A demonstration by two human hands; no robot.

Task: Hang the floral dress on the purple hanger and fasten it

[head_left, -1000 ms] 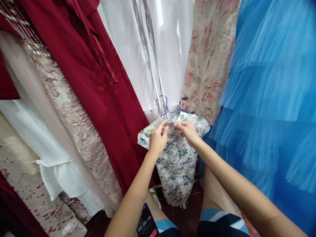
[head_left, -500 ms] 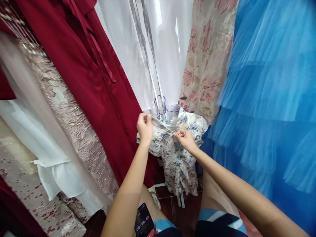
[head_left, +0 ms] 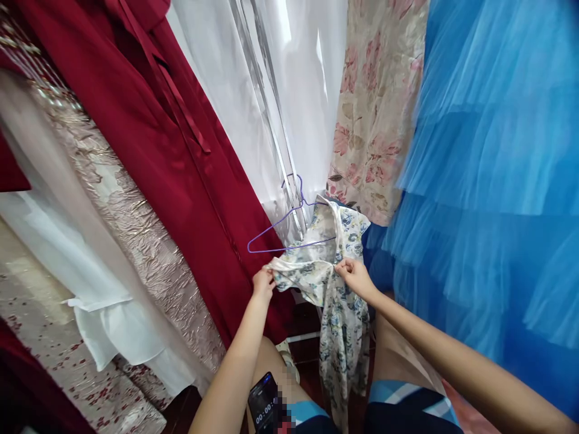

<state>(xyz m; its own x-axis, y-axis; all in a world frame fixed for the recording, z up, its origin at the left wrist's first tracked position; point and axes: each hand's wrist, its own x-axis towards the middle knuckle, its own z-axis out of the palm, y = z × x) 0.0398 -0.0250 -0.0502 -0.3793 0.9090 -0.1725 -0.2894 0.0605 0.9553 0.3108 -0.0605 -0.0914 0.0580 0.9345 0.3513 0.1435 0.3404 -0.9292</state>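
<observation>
A white dress with a blue and green floral print (head_left: 346,313) hangs partly on a purple wire hanger (head_left: 271,228). The hanger's left arm is bare, while its right arm is still inside the dress's right shoulder. My left hand (head_left: 265,281) pinches the left shoulder edge of the dress, below the hanger's left end. At the neckline, my right hand (head_left: 355,276) grips the front edge with its fingers closed. Between my hands the cloth edge is stretched. The hanger's hook rests by the silver ribbons (head_left: 275,129).
A dark red gown (head_left: 181,163) and pale embroidered dresses (head_left: 136,217) hang on the left. White fabric (head_left: 303,90) and a pink-flowered panel (head_left: 362,132) are behind. Blue tiered tulle (head_left: 470,169) fills the right side. A phone (head_left: 265,401) showing a timer lies on my lap.
My left hand has moved down, drawing the left shoulder of the dress off the hanger and baring its left arm. My right hand has shifted slightly right and down with the neckline.
</observation>
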